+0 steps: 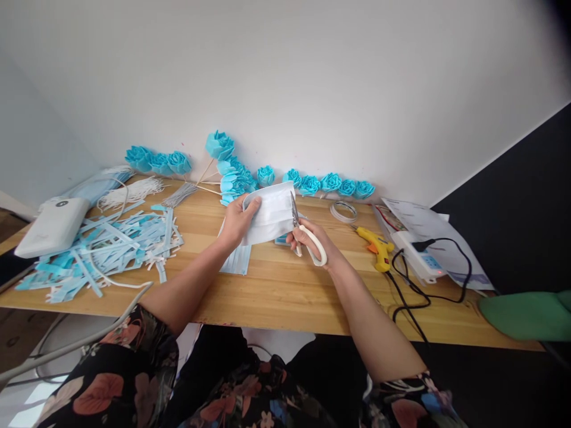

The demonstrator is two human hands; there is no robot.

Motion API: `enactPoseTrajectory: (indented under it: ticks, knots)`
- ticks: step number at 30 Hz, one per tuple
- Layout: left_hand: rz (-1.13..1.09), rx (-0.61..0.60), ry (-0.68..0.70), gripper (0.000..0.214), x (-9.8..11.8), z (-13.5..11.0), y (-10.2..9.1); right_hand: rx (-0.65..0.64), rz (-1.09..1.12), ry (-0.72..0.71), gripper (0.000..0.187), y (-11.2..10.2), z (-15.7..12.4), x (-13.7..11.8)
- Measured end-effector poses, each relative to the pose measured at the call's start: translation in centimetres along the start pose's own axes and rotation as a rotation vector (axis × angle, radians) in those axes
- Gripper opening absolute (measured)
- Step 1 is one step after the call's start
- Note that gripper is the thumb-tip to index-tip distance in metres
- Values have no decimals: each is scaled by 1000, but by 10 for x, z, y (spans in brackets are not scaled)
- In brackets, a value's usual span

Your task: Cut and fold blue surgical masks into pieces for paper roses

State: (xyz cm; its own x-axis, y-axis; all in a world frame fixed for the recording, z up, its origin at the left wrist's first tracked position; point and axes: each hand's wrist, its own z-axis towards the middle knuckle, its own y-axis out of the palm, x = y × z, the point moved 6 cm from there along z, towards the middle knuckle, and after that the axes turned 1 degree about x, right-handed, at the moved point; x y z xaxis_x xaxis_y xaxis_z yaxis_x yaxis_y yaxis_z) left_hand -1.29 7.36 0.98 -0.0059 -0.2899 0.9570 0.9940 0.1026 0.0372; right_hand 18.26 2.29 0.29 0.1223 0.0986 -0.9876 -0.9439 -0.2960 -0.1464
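My left hand (pixel 238 220) pinches a white face mask (pixel 272 211) by its left edge and holds it up above the wooden table (pixel 276 291). My right hand (pixel 310 241) grips white-handled scissors (pixel 303 229), whose blades meet the mask's right edge. Under the mask lie more light-blue masks (pixel 235 261) flat on the table.
Cut blue and white strips (pixel 102 246) are heaped at the left beside a white box (pixel 53 226). Blue paper-like roses (pixel 330 184) line the wall. At the right are a tape roll (pixel 343 211), a yellow glue gun (pixel 377 244), a power strip (pixel 419 258) with black cables, papers and a green object (pixel 526 315).
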Motion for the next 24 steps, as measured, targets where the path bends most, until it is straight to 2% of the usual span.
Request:
enactPoseTrajectory:
  ticks: [7,13,15,20,24]
  knots:
    - [182,65,108,33,11,-3,-3,-2,0,6,56,2,1,-1]
    - [284,15,189,27,17,-8,3,26,14,4,57,0,2,3]
    - [234,3,161,28,15,-8,5,42,25,-2,56,0,2,3]
    - [15,-46,-17,37,1,-6,9,64,49,-26,52,-1,1,1]
    - [-28,-17,-78,36,-5,-5,8,67,64,-25,51,-2,0,2]
